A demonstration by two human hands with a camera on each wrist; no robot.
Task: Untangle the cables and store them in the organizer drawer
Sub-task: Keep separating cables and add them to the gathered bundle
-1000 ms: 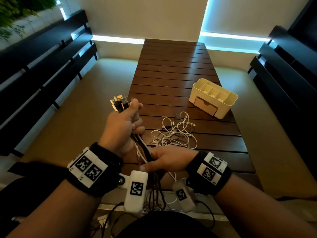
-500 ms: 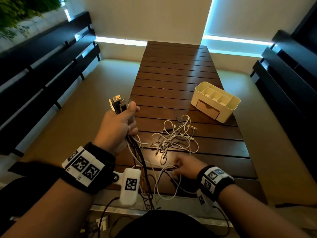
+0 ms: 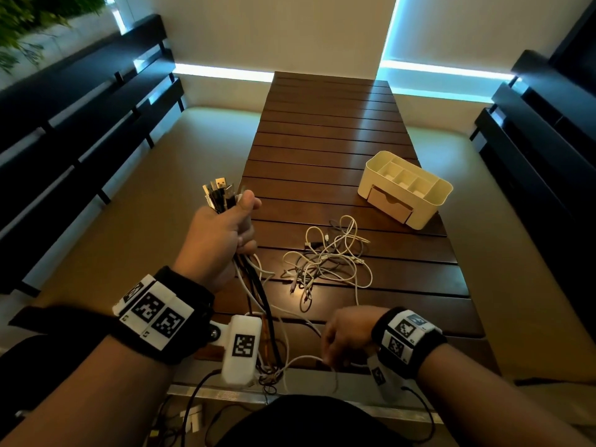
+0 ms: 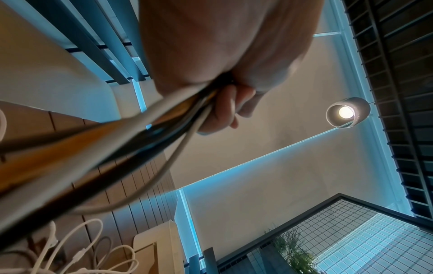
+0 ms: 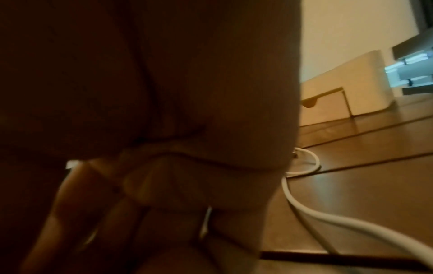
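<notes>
My left hand [image 3: 222,233] is raised over the table's near left and grips a bundle of black and white cables [image 3: 254,285]. Their USB plugs [image 3: 219,191] stick out above my fist. In the left wrist view the bundle [image 4: 140,126] runs out from under my curled fingers [image 4: 225,109]. My right hand [image 3: 345,337] is low at the table's near edge, its fingers curled round a white cable [image 3: 303,358]. A loose tangle of white cables [image 3: 329,256] lies mid-table. The cream organizer [image 3: 429,201] stands at the right, its drawer [image 3: 390,201] closed.
The dark slatted wooden table [image 3: 329,124] runs away from me. Beige bench seats [image 3: 129,204] with dark slatted backs flank it on both sides. Thin device cables [image 3: 267,372] hang over the near edge. A ceiling lamp [image 4: 346,112] shows in the left wrist view.
My right hand has let go of the bundle under my left fist, dropped to the table's near edge and taken a white cable. The left hand stays raised with the bundle.
</notes>
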